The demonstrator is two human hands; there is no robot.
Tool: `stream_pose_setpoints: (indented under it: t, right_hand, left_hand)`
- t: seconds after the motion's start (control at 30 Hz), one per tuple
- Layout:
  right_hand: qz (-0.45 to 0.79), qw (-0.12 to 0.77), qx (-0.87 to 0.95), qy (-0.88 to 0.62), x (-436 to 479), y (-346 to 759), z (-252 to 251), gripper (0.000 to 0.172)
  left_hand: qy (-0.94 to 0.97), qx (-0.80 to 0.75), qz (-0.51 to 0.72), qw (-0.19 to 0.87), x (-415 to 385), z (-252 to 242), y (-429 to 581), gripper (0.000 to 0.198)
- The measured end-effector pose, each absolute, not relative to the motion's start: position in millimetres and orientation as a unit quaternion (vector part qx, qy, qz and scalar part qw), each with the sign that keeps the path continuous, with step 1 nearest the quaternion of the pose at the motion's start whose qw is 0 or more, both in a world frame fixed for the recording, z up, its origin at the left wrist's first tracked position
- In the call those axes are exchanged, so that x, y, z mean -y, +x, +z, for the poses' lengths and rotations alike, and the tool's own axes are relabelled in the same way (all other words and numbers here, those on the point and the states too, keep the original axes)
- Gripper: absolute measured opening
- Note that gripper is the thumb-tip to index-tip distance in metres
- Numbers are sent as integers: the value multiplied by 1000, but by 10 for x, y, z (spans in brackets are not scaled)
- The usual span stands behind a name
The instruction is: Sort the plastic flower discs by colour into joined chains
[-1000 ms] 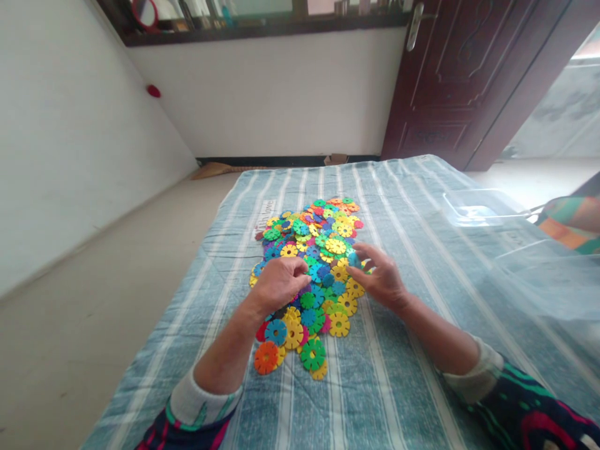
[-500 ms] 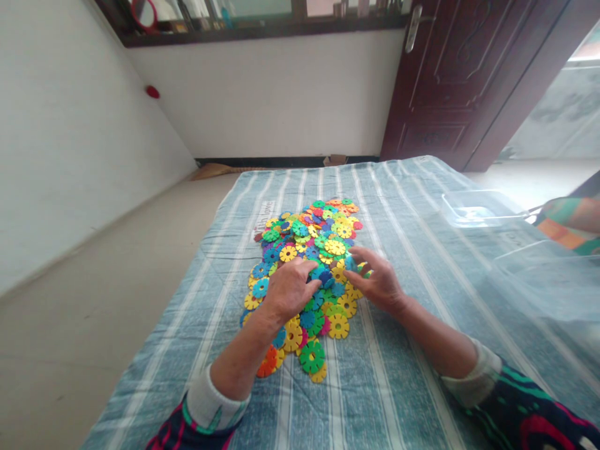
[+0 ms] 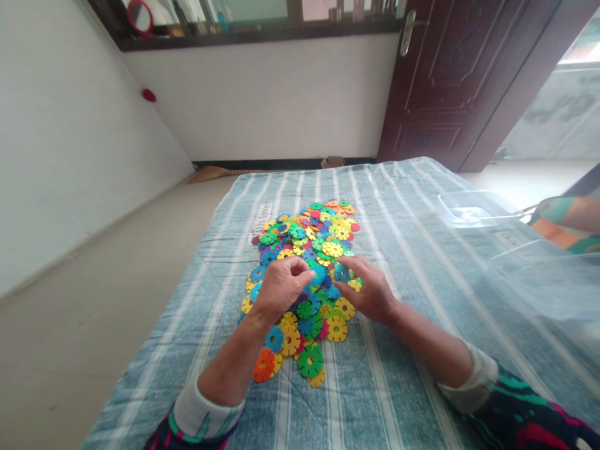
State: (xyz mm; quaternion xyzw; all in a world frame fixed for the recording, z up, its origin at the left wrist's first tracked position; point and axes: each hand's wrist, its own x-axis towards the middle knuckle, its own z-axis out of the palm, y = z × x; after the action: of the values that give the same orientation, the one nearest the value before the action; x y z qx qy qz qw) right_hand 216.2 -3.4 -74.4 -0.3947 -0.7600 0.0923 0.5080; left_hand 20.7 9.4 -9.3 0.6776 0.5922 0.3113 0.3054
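Observation:
A heap of colourful notched plastic discs [image 3: 336, 329] lies on a striped cloth, in yellow, green, blue, orange and other colours. Over its middle, my left hand [image 3: 282, 284] pinches a blue snowflake disc [image 3: 317, 275] between thumb and forefinger. Facing it from the right, my right hand [image 3: 372, 289] has a second blue disc [image 3: 342, 272] held by its edge between thumb and fingers. The two discs are close together but seem apart. My left hand and forearm hide part of the heap.
The blue-and-white striped cloth [image 3: 412, 262] covers the table. To the right stand two clear plastic containers, one farther back [image 3: 473, 219] and one nearer [image 3: 548, 287]. Another person's arm [image 3: 567, 215] reaches in beside them. A dark red door [image 3: 450, 87] stands behind.
My left hand has come up from the heap with a blue disc in its pinch. My right hand has shifted slightly left and still holds its blue disc.

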Motion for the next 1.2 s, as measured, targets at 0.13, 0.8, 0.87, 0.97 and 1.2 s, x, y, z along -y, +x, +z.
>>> stream_pose_setpoints:
  t: [0.13,0.8,0.87,0.97,1.2]
  right_hand:
    - [34,501,784,-365,95,2088,-689,34]
    - [101,497,789,-346,50,2021,-716,46]
    - [95,496,794,-340,31,2007,-709,46]
    - [84,492,799,-337,20,1983,-706,44]
    - [70,491,779,-384,-82,2082,-698,44]
  left_hand:
    - [633,-585,336,379,-48,-86,289,19]
    - [552,-563,331,519,-32,-145,364,25]
    - [557,-565,329,513,-44,-133,346,28]
    - [563,-564,323,510,-56,-106,328,29]
    - [567,-576,325,492,-62,-90,314,31]
